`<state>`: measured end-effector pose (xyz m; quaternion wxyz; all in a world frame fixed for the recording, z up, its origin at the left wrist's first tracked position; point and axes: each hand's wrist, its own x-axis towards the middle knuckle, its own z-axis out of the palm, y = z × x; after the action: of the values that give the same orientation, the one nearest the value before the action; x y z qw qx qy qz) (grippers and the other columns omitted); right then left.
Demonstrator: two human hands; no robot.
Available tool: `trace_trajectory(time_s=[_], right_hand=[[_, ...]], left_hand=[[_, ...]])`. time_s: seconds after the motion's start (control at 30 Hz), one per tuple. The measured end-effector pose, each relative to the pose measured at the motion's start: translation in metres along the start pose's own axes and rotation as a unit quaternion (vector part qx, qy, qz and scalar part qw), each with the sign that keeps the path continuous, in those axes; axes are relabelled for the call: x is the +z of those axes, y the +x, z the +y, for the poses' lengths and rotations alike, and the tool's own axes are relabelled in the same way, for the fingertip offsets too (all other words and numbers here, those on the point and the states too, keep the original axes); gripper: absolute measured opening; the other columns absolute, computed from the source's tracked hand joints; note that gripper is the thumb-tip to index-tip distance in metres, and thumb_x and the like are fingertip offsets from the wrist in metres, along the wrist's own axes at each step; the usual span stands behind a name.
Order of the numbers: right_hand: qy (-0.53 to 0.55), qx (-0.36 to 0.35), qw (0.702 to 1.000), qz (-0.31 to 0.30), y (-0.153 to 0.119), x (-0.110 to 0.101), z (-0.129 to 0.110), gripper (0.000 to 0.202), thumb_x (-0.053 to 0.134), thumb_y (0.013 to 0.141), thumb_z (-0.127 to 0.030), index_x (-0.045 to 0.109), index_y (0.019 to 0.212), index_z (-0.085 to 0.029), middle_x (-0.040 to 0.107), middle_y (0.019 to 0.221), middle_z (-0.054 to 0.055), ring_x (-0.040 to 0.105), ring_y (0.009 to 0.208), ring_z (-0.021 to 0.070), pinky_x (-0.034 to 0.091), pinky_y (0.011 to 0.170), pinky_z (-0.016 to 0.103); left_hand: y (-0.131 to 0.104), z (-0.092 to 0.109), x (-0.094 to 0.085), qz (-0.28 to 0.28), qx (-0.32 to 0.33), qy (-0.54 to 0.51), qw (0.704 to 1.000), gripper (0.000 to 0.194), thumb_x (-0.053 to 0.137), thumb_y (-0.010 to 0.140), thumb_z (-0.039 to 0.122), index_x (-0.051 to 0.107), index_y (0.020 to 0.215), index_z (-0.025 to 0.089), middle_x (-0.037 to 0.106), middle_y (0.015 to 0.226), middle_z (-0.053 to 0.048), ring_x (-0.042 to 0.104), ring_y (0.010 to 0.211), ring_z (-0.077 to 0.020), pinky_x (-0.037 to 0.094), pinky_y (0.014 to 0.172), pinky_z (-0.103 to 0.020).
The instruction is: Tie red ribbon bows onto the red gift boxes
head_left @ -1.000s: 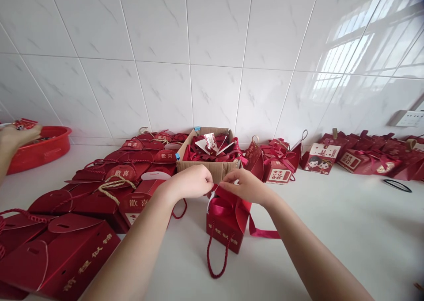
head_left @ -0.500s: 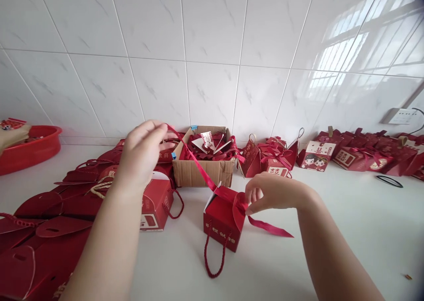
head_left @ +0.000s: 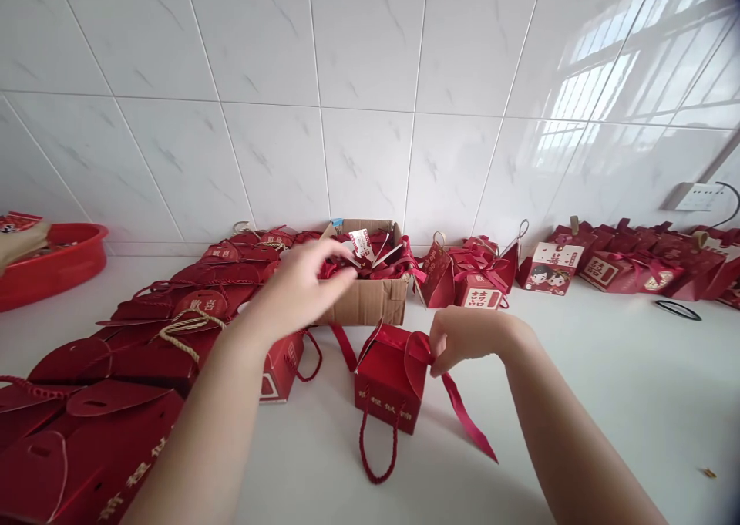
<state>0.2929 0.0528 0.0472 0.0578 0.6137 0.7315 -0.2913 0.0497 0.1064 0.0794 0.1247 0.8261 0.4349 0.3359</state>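
Observation:
A small red gift box (head_left: pixel 385 375) with gold characters and a red cord handle (head_left: pixel 378 475) stands on the counter in front of me. A red satin ribbon (head_left: pixel 469 425) runs through its top, one tail trailing right and the other slanting down on the left. My right hand (head_left: pixel 465 338) pinches the ribbon beside the rounded flap; its fingertips are partly hidden. My left hand (head_left: pixel 309 282), thumb and fingers apart with nothing in them, hovers in front of a cardboard box (head_left: pixel 370 301) holding red ribbons and a printed card (head_left: pixel 361 246).
Rows of red gift boxes (head_left: pixel 156 355) crowd the left side. More decorated boxes (head_left: pixel 555 267) line the wall on the right, near a black loop (head_left: pixel 677 310) and a socket (head_left: pixel 697 197). Another person's hand (head_left: pixel 23 243) is at a red basin (head_left: pixel 75 251), far left.
My left hand has let go of the ribbon's left tail and moved right towards the cardboard box. That tail has dropped. My right hand stays at the gift box.

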Motion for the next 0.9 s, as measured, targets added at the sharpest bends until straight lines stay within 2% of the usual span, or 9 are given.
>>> trace_trajectory(time_s=[0.03, 0.1, 0.17, 0.2, 0.37, 0.53, 0.73, 0.83, 0.9], right_hand=[[-0.001, -0.007, 1.000, 0.002, -0.001, -0.001, 0.002, 0.021, 0.069, 0.065, -0.041, 0.065, 0.069, -0.021, 0.070, 0.080, 0.001, 0.062, 0.073, 0.0200, 0.041, 0.053, 0.026], [-0.009, -0.024, 1.000, 0.015, -0.004, -0.004, 0.007, 0.021, 0.068, 0.066, -0.038, 0.059, 0.066, -0.020, 0.068, 0.082, 0.002, 0.061, 0.075, 0.0191, 0.040, 0.054, 0.025], [-0.014, -0.036, 0.999, 0.034, -0.010, -0.007, 0.012, 0.023, 0.067, 0.067, -0.039, 0.055, 0.066, -0.019, 0.065, 0.082, 0.002, 0.059, 0.074, 0.0179, 0.038, 0.054, 0.025], [-0.010, -0.039, 0.998, 0.038, -0.013, -0.008, 0.014, 0.025, 0.067, 0.068, -0.040, 0.054, 0.067, -0.019, 0.064, 0.080, 0.001, 0.058, 0.072, 0.0169, 0.037, 0.054, 0.024], [0.049, -0.034, 0.998, 0.021, -0.030, -0.015, 0.020, 0.035, 0.070, 0.067, -0.052, 0.061, 0.072, -0.019, 0.062, 0.072, 0.000, 0.053, 0.064, 0.0129, 0.035, 0.053, 0.023], [0.034, -0.034, 0.997, 0.053, -0.037, -0.017, 0.021, 0.041, 0.059, 0.076, -0.058, 0.065, 0.069, -0.018, 0.055, 0.064, -0.001, 0.044, 0.060, 0.0112, 0.032, 0.052, 0.024], [0.048, -0.023, 0.992, 0.117, -0.043, -0.015, 0.021, 0.030, 0.053, 0.083, -0.046, 0.060, 0.072, -0.019, 0.066, 0.079, 0.002, 0.055, 0.068, 0.0144, 0.037, 0.055, 0.025], [0.073, -0.019, 0.990, 0.117, -0.045, -0.016, 0.023, 0.027, 0.050, 0.085, -0.044, 0.058, 0.075, -0.020, 0.069, 0.076, 0.002, 0.059, 0.071, 0.0160, 0.039, 0.058, 0.025], [0.071, -0.014, 0.991, 0.114, -0.045, -0.016, 0.024, 0.023, 0.052, 0.084, -0.042, 0.061, 0.081, -0.022, 0.068, 0.072, 0.002, 0.059, 0.070, 0.0167, 0.039, 0.058, 0.026]], left_hand=[[-0.002, 0.001, 0.003, -0.103, 0.020, 0.034, 0.994, 0.030, 0.054, 0.082, 0.041, 0.060, 0.108, 0.028, 0.054, 0.126, -0.004, 0.051, 0.116, -0.0275, 0.044, 0.095, -0.041], [-0.005, 0.001, 0.012, -0.268, 0.017, 0.096, 0.959, 0.032, 0.053, 0.080, 0.038, 0.060, 0.110, 0.029, 0.053, 0.129, -0.005, 0.058, 0.107, -0.0266, 0.048, 0.086, -0.038], [-0.004, 0.000, 0.021, -0.370, -0.023, 0.127, 0.920, 0.037, 0.052, 0.077, 0.036, 0.058, 0.113, 0.028, 0.055, 0.127, -0.006, 0.065, 0.085, -0.0226, 0.049, 0.069, -0.033], [-0.003, 0.000, 0.026, -0.395, -0.040, 0.132, 0.908, 0.038, 0.051, 0.076, 0.036, 0.057, 0.113, 0.028, 0.057, 0.124, -0.007, 0.065, 0.075, -0.0208, 0.047, 0.061, -0.031], [0.004, -0.002, 0.035, -0.422, -0.038, 0.128, 0.897, 0.020, 0.051, 0.074, 0.037, 0.060, 0.088, 0.026, 0.067, 0.103, -0.004, 0.063, 0.071, -0.0202, 0.041, 0.054, -0.028], [0.004, 0.000, 0.032, -0.458, -0.054, 0.123, 0.879, 0.012, 0.048, 0.075, 0.035, 0.053, 0.078, 0.024, 0.068, 0.075, 0.000, 0.055, 0.048, -0.0162, 0.035, 0.042, -0.026], [0.004, -0.001, 0.034, -0.446, -0.057, 0.120, 0.885, 0.018, 0.049, 0.074, 0.037, 0.052, 0.086, 0.025, 0.069, 0.081, -0.002, 0.060, 0.064, -0.0193, 0.037, 0.047, -0.025], [0.005, 0.000, 0.036, -0.442, -0.049, 0.122, 0.887, 0.024, 0.052, 0.073, 0.042, 0.056, 0.089, 0.024, 0.069, 0.090, -0.005, 0.060, 0.068, -0.0210, 0.037, 0.049, -0.026], [0.005, 0.003, 0.036, -0.455, -0.046, 0.120, 0.881, 0.024, 0.052, 0.073, 0.044, 0.060, 0.082, 0.023, 0.069, 0.085, -0.005, 0.059, 0.062, -0.0200, 0.035, 0.047, -0.026]])
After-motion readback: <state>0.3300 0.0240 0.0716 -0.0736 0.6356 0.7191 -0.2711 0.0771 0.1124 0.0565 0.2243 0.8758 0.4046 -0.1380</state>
